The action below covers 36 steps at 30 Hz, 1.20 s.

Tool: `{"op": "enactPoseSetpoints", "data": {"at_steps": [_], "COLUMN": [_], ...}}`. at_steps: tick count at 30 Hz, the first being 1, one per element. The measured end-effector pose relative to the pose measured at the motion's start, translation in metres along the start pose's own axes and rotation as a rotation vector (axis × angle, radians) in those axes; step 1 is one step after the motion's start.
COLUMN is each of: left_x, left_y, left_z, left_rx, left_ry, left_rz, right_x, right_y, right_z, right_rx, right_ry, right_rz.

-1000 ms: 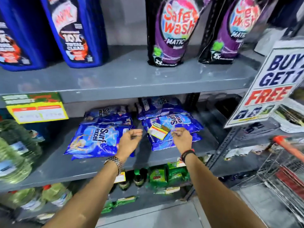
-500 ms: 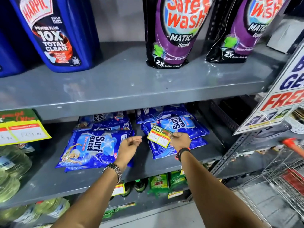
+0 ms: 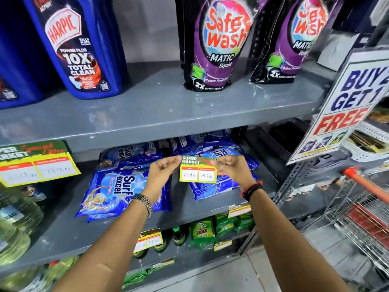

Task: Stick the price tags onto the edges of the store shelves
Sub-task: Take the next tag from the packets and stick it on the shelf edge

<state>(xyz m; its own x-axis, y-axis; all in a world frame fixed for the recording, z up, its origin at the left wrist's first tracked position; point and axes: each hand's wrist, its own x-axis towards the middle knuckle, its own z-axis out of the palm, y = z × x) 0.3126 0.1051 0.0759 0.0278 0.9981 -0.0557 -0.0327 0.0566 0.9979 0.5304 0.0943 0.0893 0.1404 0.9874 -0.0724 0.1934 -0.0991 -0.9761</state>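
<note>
A yellow and green price tag (image 3: 198, 169) with two white price boxes hangs in the air, held flat and facing me. My left hand (image 3: 163, 169) pinches its upper left corner and my right hand (image 3: 232, 168) pinches its upper right corner. The tag sits just below the front edge of the grey upper shelf (image 3: 160, 135), apart from it, in front of blue Surf Excel packs (image 3: 113, 192). A larger price tag (image 3: 35, 163) is stuck on that same edge at the far left.
Blue Harpic bottles (image 3: 77, 47) and purple Safe Wash pouches (image 3: 219, 43) stand on the upper shelf. A "Buy 2 Get 1 Free" sign (image 3: 349, 106) hangs at right above a wire trolley (image 3: 357, 211). Lower shelves carry small tags (image 3: 150, 239) and green packs (image 3: 202, 230).
My right hand has lifted the tag and turned it face-on. My left hand has come across and taken hold of its left corner. The view has moved closer to the shelves.
</note>
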Motion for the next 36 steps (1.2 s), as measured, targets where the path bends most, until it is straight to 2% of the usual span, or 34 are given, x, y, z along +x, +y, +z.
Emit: {"op": "enactPoseSetpoints", "data": {"at_steps": [9, 15, 23, 26, 29, 36], "left_x": [-0.013, -0.049, -0.066, -0.059, -0.055, -0.053], "left_y": [0.011, 0.042, 0.114, 0.133, 0.140, 0.138], "left_z": [0.016, 0.064, 0.108, 0.113, 0.119, 0.124], "left_rx": [-0.034, -0.153, 0.059, 0.124, 0.168, 0.286], "left_ry": [-0.038, 0.064, 0.030, 0.037, 0.021, 0.093], "left_rz": [0.035, 0.192, 0.544, 0.571, 0.568, 0.614], "right_x": [-0.006, -0.030, -0.052, -0.049, -0.046, -0.044], "right_y": [-0.003, -0.033, -0.097, -0.110, -0.112, -0.110], "right_z": [-0.019, -0.056, -0.109, -0.113, -0.114, -0.116], "right_rx": [-0.088, 0.022, -0.117, -0.187, -0.144, -0.140], "right_ry": [0.040, 0.147, 0.448, 0.539, 0.542, 0.584], "right_rz": [-0.066, -0.252, -0.475, -0.503, -0.485, -0.507]}}
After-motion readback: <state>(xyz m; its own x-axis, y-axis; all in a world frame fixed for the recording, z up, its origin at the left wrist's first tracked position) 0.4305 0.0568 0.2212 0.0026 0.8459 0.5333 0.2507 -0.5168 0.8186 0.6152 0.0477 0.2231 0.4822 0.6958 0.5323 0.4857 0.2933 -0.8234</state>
